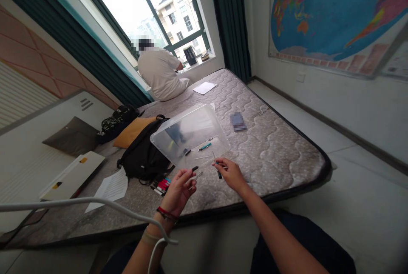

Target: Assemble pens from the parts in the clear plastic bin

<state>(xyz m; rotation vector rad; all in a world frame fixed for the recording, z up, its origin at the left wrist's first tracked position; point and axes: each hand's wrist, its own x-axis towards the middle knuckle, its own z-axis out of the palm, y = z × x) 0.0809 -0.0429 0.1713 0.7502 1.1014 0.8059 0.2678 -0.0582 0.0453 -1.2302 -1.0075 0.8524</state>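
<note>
My left hand is closed, thumb and fingers pinching a short black pen part. A small clear piece shows beside its fingertips; whether the hand touches it I cannot tell. To the right, my right hand pinches a thin pen refill that points upward. Just below those fingers is a small black piece, partly covered by the hand. Beyond both hands lies a clear plastic bin, with a teal pen, a black pen cap and a thin clear rod in or by it.
Several red, black and white pens lie left of my left hand on the mattress. A black backpack sits behind them. A pale cable crosses the lower left. A person sits by the window, facing away.
</note>
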